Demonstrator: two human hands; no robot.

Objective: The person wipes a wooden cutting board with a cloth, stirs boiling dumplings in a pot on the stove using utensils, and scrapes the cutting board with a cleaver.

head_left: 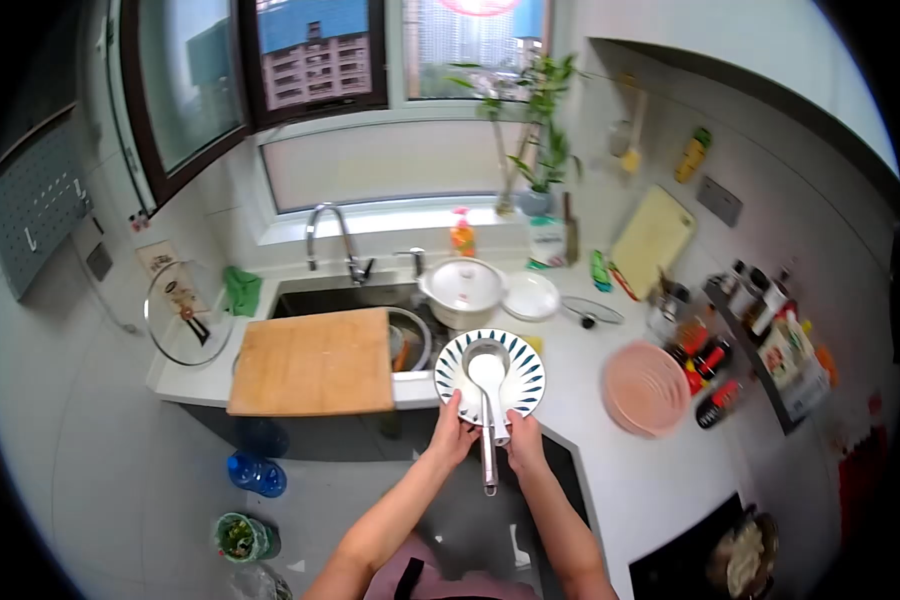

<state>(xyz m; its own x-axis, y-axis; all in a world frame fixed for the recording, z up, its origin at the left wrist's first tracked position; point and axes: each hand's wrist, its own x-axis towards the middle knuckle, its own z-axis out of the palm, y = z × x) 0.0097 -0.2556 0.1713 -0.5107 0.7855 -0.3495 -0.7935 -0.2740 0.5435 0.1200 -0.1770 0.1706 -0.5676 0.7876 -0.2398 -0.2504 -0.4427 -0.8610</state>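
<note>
A white plate with dark green leaf-shaped marks [526, 378] is gripped at its near rim by both hands. My left hand [454, 436] closes on the left of the near edge, and my right hand [523, 438] on the right. On the plate lies a metal ladle [489, 472], its handle reaching back over the rim between my hands. A white serving spoon [488, 372] rests in the ladle's bowl, its handle beside the ladle's. My fingers under the plate are hidden.
Left of the plate, a wooden cutting board [310, 362] spans part of the sink [300, 298]. A lidded white pot [464, 288] and stacked plates [532, 297] stand behind. Rightward are a pink basket [646, 389], bottles [710, 358] and a pan [745, 555] on the stove.
</note>
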